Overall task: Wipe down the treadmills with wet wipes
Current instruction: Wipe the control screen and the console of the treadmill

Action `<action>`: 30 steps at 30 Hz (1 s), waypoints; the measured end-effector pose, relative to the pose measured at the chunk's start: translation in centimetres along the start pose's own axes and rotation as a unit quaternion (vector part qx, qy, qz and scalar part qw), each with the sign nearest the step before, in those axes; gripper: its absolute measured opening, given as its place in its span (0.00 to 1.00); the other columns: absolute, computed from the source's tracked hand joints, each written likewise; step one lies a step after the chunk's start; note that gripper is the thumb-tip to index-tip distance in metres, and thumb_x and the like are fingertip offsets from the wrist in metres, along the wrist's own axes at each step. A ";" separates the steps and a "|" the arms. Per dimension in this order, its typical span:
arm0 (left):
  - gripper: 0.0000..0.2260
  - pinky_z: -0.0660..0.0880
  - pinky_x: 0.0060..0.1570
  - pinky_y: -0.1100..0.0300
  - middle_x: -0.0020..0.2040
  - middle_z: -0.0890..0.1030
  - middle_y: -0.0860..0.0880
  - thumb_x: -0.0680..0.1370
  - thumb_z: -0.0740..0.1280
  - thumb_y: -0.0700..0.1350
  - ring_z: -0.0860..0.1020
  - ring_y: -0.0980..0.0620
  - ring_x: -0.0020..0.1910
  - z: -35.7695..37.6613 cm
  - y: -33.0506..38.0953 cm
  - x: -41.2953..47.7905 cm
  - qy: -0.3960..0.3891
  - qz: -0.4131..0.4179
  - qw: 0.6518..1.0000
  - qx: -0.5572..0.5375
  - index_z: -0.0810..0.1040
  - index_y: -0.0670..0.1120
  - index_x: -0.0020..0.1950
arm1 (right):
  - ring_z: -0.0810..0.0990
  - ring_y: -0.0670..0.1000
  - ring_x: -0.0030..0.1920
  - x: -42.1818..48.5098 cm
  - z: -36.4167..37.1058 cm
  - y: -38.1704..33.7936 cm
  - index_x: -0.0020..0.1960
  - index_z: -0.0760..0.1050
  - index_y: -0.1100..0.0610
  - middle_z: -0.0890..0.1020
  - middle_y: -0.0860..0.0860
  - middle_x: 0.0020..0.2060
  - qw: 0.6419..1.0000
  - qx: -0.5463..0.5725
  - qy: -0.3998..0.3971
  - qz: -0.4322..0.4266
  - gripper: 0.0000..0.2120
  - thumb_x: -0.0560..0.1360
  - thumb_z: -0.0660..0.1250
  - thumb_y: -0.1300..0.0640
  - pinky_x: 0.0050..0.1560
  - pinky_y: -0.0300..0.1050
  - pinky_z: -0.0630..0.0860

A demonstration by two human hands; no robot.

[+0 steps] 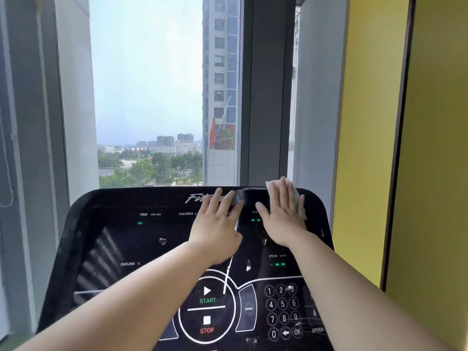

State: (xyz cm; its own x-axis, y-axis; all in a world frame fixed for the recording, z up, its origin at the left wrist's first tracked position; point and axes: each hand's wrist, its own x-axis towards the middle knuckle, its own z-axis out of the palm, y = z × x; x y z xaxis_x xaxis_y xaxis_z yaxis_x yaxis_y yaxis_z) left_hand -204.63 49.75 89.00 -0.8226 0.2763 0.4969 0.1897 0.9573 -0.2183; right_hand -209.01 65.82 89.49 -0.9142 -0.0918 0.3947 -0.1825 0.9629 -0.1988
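Treadmill console [126,249] sits beneath me. My left hand [217,231] rests flat, empty; my right hand [283,221] presses the wet wipe [271,186], fingers straight.

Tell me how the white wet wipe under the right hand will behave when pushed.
The white wet wipe is probably limp: it lies flat under the right hand. It likely slides easily on the glossy black treadmill console, though corners may bunch.

My right hand [285,219] lies flat with straight fingers on a white wipe [272,186], pressing it on the top right corner of the black console [106,239]. My left hand [216,229] lies flat just beside it, on the console's top middle. Behind the console is a window [147,97].
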 end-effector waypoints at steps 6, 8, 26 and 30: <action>0.29 0.40 0.75 0.50 0.78 0.46 0.47 0.79 0.53 0.53 0.42 0.43 0.76 0.3 1.4 0.7 0.016 -0.031 0.999 -0.023 0.46 0.49 0.78 | 0.20 0.47 0.68 0.3 0.0 0.6 0.71 0.24 0.47 0.22 0.48 0.69 0.996 -0.021 -0.024 -0.081 0.30 0.80 0.39 0.39 0.70 0.54 0.24; 0.29 0.41 0.75 0.50 0.78 0.47 0.46 0.79 0.53 0.53 0.42 0.43 0.76 0.2 1.7 0.8 0.020 -0.038 0.999 -0.026 0.47 0.49 0.78 | 0.21 0.46 0.69 0.3 -0.4 2.5 0.72 0.25 0.46 0.23 0.47 0.70 0.997 -0.020 -0.017 -0.069 0.30 0.81 0.39 0.39 0.70 0.52 0.24; 0.30 0.38 0.74 0.49 0.78 0.42 0.47 0.79 0.54 0.52 0.37 0.44 0.76 1.2 5.0 2.3 0.035 -0.001 0.999 -0.036 0.45 0.48 0.78 | 0.22 0.50 0.69 -0.4 0.2 6.1 0.72 0.23 0.50 0.20 0.50 0.67 0.999 0.019 -0.002 0.032 0.33 0.79 0.38 0.37 0.70 0.55 0.26; 0.30 0.38 0.74 0.49 0.78 0.43 0.46 0.80 0.53 0.52 0.38 0.43 0.76 1.3 5.6 2.6 0.045 -0.016 0.998 -0.039 0.45 0.49 0.78 | 0.21 0.46 0.69 -0.3 -1.1 8.1 0.72 0.24 0.46 0.22 0.47 0.69 0.998 0.024 -0.042 -0.029 0.30 0.81 0.40 0.39 0.72 0.53 0.28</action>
State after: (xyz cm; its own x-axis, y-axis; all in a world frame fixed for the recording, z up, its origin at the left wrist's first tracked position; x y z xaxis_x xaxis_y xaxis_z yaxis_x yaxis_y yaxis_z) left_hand -206.44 55.76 87.94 -0.7785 0.2487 0.5762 0.2075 0.9685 -0.1375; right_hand -209.81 73.93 88.72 -0.9281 -0.1703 0.3310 -0.2519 0.9420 -0.2219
